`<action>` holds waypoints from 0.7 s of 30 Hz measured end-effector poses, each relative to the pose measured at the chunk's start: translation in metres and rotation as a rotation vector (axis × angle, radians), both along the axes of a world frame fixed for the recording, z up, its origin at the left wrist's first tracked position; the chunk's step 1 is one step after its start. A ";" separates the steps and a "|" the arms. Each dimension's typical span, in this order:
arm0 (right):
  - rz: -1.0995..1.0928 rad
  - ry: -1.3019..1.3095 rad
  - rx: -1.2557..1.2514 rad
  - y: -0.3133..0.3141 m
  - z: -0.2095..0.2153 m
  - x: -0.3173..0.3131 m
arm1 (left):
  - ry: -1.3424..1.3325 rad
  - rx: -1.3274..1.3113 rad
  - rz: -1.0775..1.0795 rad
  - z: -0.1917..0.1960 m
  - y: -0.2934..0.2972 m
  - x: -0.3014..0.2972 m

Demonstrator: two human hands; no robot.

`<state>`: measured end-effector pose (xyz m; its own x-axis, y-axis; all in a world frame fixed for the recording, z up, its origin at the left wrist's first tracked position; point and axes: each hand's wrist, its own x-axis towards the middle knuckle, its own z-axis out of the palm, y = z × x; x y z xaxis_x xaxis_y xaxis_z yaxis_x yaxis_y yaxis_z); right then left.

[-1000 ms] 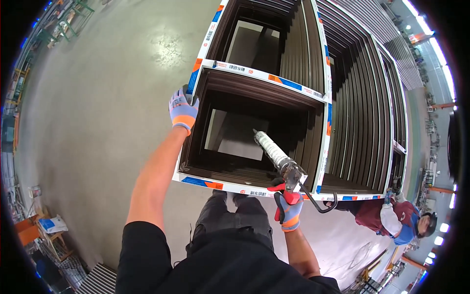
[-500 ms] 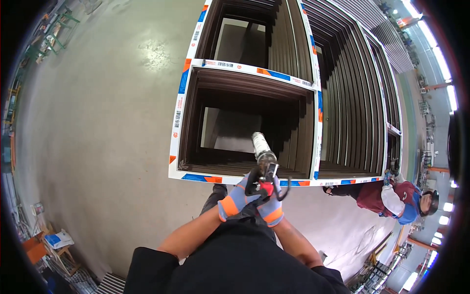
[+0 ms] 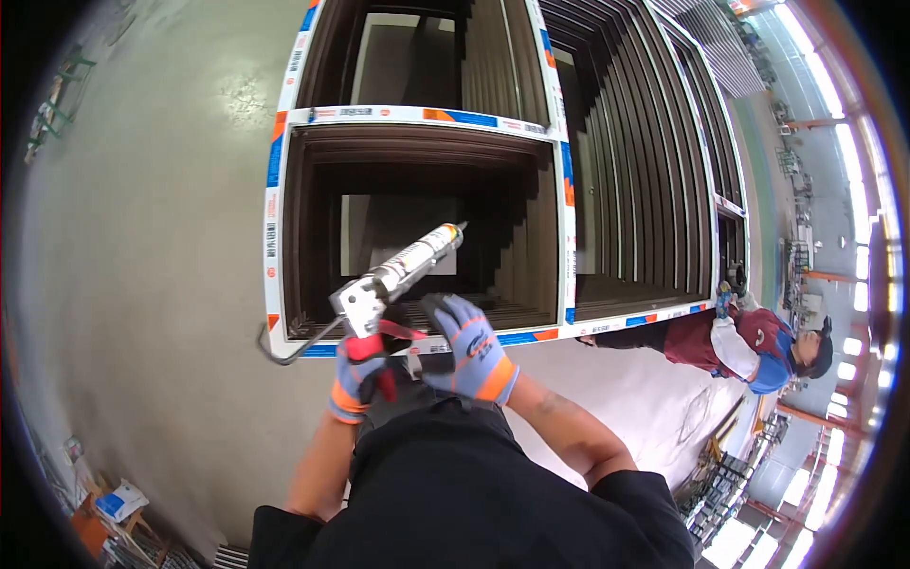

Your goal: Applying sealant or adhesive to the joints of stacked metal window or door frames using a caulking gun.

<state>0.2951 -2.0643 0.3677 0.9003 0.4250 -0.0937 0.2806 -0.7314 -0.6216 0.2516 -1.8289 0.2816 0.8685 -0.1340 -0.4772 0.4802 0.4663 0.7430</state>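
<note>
- The left hand [image 3: 353, 387], gloved, is wrapped around the red handle of the caulking gun.
- The caulking gun [image 3: 414, 263] tilts over the near opening of the frames, nozzle toward the upper right.
- The right hand [image 3: 472, 349], gloved, is just beside the handle, thumb and fingers apart; whether it touches, I cannot tell.
- The window frames [image 3: 568, 242] are stacked, with white edges.
- A co-worker [image 3: 682, 339] is at their far right corner.

Caulking gun [image 3: 413, 265] above stacked frames [image 3: 567, 237], co-worker [image 3: 706, 339] right
</note>
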 end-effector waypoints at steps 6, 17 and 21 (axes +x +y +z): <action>-0.135 -0.241 -0.255 -0.045 -0.043 0.050 | 0.045 -0.022 0.105 -0.006 0.016 -0.009; -0.050 -0.129 -0.297 -0.072 -0.066 0.067 | 0.067 -0.195 -0.137 0.025 0.003 0.017; -0.043 -0.173 -0.205 -0.061 -0.079 0.034 | 0.154 -0.190 -0.158 0.039 0.018 0.017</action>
<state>0.3292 -2.1257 0.2884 0.9271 0.3745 -0.0172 0.3360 -0.8505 -0.4047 0.2681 -1.8113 0.3203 0.7489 -0.3611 -0.5556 0.6584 0.5004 0.5622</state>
